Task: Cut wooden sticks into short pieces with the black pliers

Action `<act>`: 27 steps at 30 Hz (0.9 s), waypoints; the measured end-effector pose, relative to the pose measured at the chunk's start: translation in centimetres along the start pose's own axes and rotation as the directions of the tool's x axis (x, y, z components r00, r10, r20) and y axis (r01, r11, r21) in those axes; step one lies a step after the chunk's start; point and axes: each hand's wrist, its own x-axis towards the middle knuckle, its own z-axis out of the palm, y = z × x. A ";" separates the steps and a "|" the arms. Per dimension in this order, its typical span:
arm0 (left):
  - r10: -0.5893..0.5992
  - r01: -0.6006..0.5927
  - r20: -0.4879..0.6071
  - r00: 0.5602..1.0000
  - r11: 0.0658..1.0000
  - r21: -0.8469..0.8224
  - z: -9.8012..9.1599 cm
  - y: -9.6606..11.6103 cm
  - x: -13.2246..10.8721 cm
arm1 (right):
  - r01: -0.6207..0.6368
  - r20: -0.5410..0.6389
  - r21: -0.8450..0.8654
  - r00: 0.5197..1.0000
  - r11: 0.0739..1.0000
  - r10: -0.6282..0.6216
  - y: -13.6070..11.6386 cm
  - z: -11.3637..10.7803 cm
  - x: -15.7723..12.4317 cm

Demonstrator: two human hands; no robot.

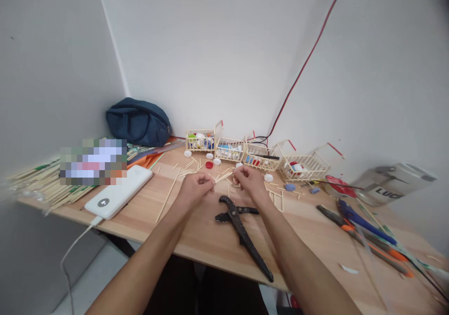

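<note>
My left hand (196, 187) is closed in a pinch on a thin wooden stick (222, 178) that points toward my right hand. My right hand (249, 180), also closed with thumb and fingertips together, is at the far end of the stick; whatever it pinches is too small to make out. Below both hands lie black pliers (242, 231) with their jaws apart, partly hidden by my right forearm. Short cut sticks (191, 165) are scattered behind my left hand. A small ladder-like stick frame (277, 200) lies right of my right wrist.
Several miniature stick shopping carts (199, 141) holding bottle caps line the wall. On the left are a blue bag (138, 122), a white power bank (119, 191) with a cable, and bundled skewers (45, 184). Blue-handled pliers (366, 222) and a toppled container (396, 184) lie to the right.
</note>
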 end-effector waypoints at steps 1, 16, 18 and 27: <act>0.005 -0.006 -0.005 1.000 1.000 -0.008 -0.1 0.1 0.0 | 0.009 0.016 -0.030 1.000 1.000 -0.009 0.1 0.2 0.2; 0.132 -0.132 -0.058 0.990 0.991 0.004 -0.4 0.2 0.0 | 0.384 0.482 -0.632 0.875 0.672 -0.047 -1.6 -4.5 -10.9; 0.137 -0.138 -0.088 0.987 0.990 -0.009 -0.4 0.2 0.0 | 0.371 0.497 -0.665 0.868 0.648 0.012 -1.7 -4.3 -11.6; 0.060 -0.073 -0.058 0.997 0.966 -0.247 -0.4 0.6 0.2 | 0.253 0.324 -0.444 0.940 0.860 -0.109 -1.9 -6.0 -10.1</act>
